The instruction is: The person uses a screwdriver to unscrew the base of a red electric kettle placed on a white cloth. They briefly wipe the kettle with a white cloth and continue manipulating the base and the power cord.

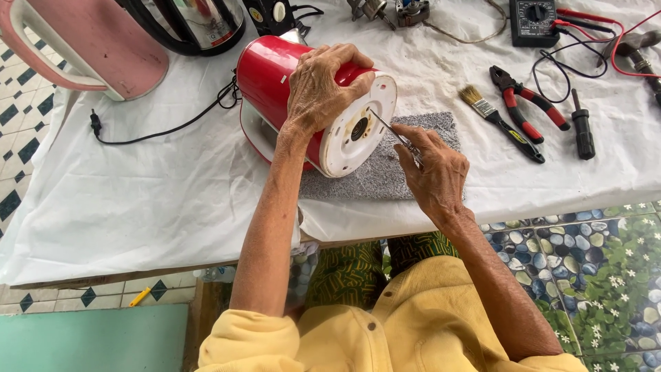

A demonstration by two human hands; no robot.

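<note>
A: We are looking at the red kettle (275, 83) — it is lying on its side on the white cloth (138, 193), its white base (358, 127) turned toward us and its lower edge resting on the grey mat (385, 172).

B: And our left hand (320, 89) is gripping it from above, fingers spread and pressed around the red body just behind the base.

A: Our right hand (434, 165) is closed on a thin metal tool (389, 127), pinched between thumb and fingers, with its tip touching the base just beside the dark centre hole.

B: Going outward, we are seeing a paintbrush (492, 117) lying right of the mat, then red-handled pliers (527, 103) and a black screwdriver (582, 124) — all 3 lying apart from each other.

A: Further back, a black multimeter (533, 21) with red and black leads is sitting near the table's far edge.

B: To the left, a pink kettle (89, 41) and a black-and-steel kettle (196, 24) are standing behind the red one, well apart from our hands.
</note>
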